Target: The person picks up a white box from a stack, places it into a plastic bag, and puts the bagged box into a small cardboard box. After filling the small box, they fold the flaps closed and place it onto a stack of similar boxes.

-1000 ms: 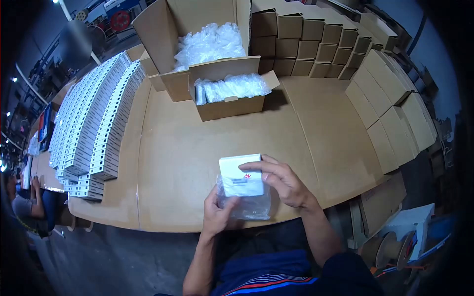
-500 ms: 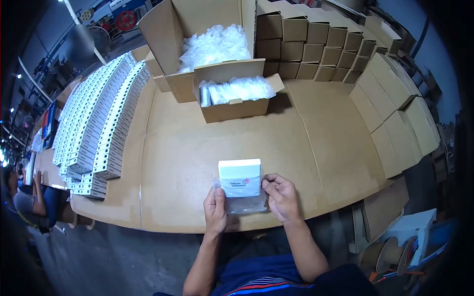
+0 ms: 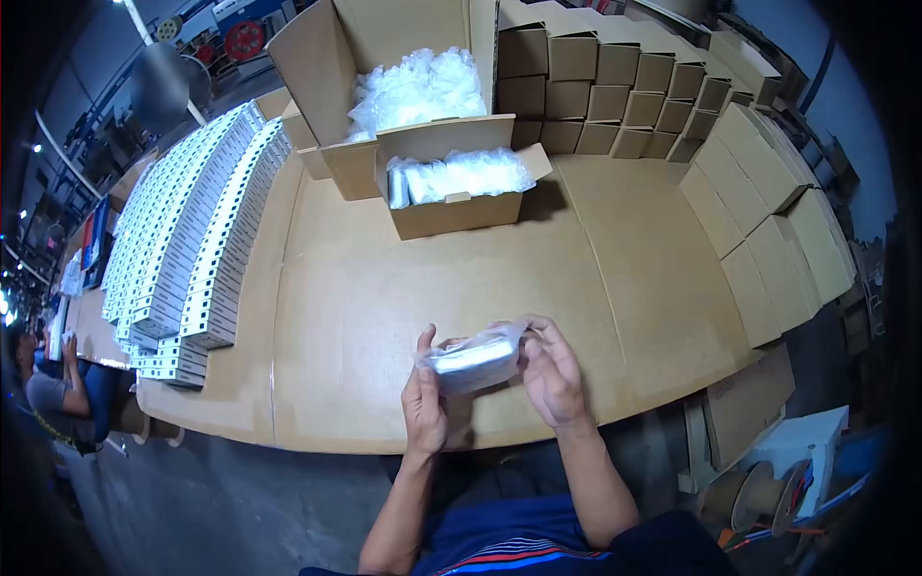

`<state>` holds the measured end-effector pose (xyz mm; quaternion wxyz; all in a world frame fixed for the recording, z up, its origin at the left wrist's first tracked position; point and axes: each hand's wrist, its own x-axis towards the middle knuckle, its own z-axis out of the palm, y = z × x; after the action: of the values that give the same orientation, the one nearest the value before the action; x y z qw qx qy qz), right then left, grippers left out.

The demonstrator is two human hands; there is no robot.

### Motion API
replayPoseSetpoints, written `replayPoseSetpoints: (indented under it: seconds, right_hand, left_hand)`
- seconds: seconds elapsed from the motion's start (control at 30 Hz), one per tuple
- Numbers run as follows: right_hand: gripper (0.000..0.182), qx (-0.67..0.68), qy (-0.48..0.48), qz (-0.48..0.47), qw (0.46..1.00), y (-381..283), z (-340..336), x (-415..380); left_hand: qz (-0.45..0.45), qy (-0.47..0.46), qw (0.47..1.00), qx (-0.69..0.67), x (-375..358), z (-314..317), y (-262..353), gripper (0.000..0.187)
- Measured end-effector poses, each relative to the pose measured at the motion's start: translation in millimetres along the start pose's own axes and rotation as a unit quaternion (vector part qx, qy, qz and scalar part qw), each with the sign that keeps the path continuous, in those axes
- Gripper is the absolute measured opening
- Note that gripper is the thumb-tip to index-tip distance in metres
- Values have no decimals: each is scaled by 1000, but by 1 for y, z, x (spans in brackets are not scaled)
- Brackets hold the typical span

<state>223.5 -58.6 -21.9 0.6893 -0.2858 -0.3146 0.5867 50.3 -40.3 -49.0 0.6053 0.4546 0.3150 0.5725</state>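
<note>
Item in hand: one film-wrapped white packet (image 3: 475, 365), tilted, long side running left to right, held over the near part of the cardboard-coloured surface (image 3: 432, 278). Left hand (image 3: 424, 408): grip closed to the packet's thickness at its left end, thumb on the near side; far fingertips partly hidden. Right hand (image 3: 554, 389): grip nearly closed, thumb and fingers pinching loose translucent film (image 3: 519, 331) at the right end; exact finger contact unclear. Setting, by clock face from the packet: at 12, an open small carton (image 3: 456, 224) containing wrapped packets (image 3: 461, 178); just beyond it, a larger open carton (image 3: 384, 24) with bulky clear wrap (image 3: 418, 91); at 10, stacked white boxes (image 3: 178, 240); at 1, stacked brown cartons (image 3: 615, 67); at 2, further cartons (image 3: 759, 206); at 9, well apart, a seated co-worker (image 3: 58, 394). Handling notes, by judgement: left grip best firm yet light, as the anchor; right pinch best on film alone, drawn evenly and laid flat along the packet, without bunching at the corner. Faults to avoid: film pulled askew, slack that lets the packet slide, fingertips trapped under a fold.
</note>
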Motion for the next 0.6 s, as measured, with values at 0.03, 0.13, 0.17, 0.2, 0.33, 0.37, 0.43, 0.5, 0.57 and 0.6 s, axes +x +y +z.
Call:
replayPoseSetpoints:
  seconds: [0.03,0.13,0.17,0.2,0.33,0.37,0.43,0.5,0.57,0.6]
  right_hand:
    - [36,28,-9,1,1000,-3,6,0]
    - [41,-123,-3,-7,992,14,-3,-6]
    - [41,-164,8,-7,986,19,-3,-7]
    - [39,-153,20,-22,988,24,-1,-6]
    - [25,-212,13,-50,976,17,2,-7]
    - [22,-253,-19,-65,965,13,0,-5]
    - [19,-296,-52,-69,951,7,-4,-3]
    - [24,-301,-60,-46,951,2,-4,-3]
    - [29,-298,-63,-28,952,-2,-2,-2]
    - [31,-296,-64,-19,953,-3,-2,-2]
  left_hand:
    - [0,-7,1000,6,0,-2,-1,62]
    - [0,-20,999,25,2,-4,-4,60]
    - [0,-18,999,34,3,-4,-3,58]
    - [0,-14,999,44,4,-3,-2,56]
    - [-71,-10,997,32,5,-2,0,39]
    - [-81,-15,997,14,3,-3,0,36]
    - [-100,-27,994,-23,3,0,7,31]
    - [-141,4,990,-20,4,3,11,26]
    - [-154,20,988,4,2,2,9,25]
    - [-147,20,989,26,2,1,5,26]
